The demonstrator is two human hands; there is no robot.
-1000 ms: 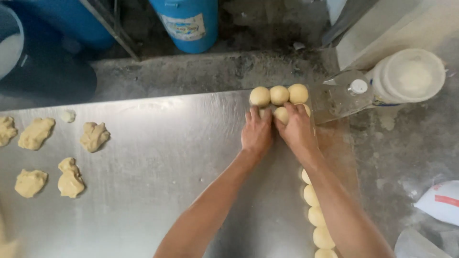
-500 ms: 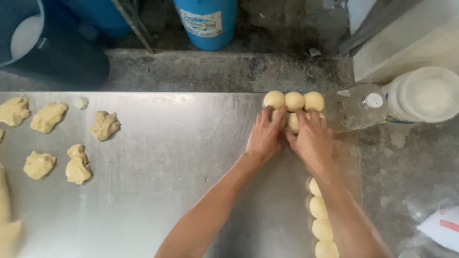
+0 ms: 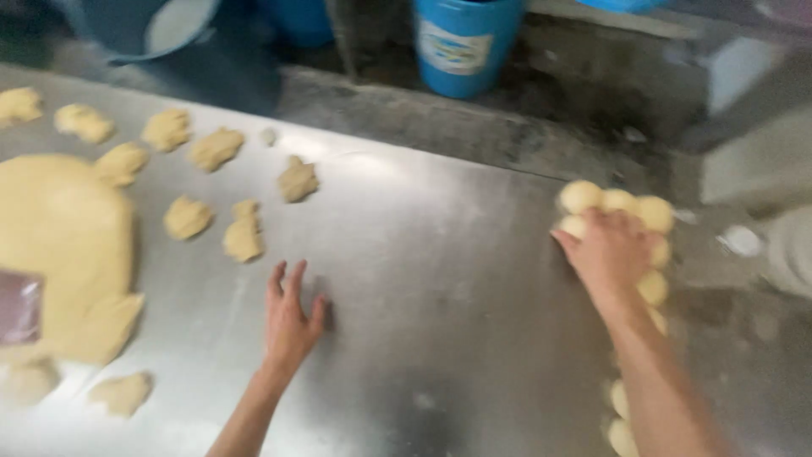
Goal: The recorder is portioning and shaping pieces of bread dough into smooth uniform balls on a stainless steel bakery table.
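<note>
My right hand (image 3: 611,252) rests palm down on a cluster of round dough balls (image 3: 619,206) at the far right of the steel table (image 3: 440,288). More dough balls (image 3: 653,289) run in a line toward me beside that forearm. My left hand (image 3: 290,315) is flat over the bare steel at the table's middle, fingers spread, holding nothing. Closest to it are rough torn dough pieces (image 3: 243,235). A big slab of yellow dough (image 3: 59,245) lies at the left.
Several more torn dough pieces (image 3: 169,129) are scattered at the back left. Beyond the table's far edge stand a blue bucket (image 3: 463,42) and a dark tub with a white inside (image 3: 161,25). A white round container (image 3: 791,250) is at the right edge.
My left hand has left the dough balls and swung left to the middle of the table. The view has shifted left, bringing the big dough slab into sight. My right hand stays on the balls.
</note>
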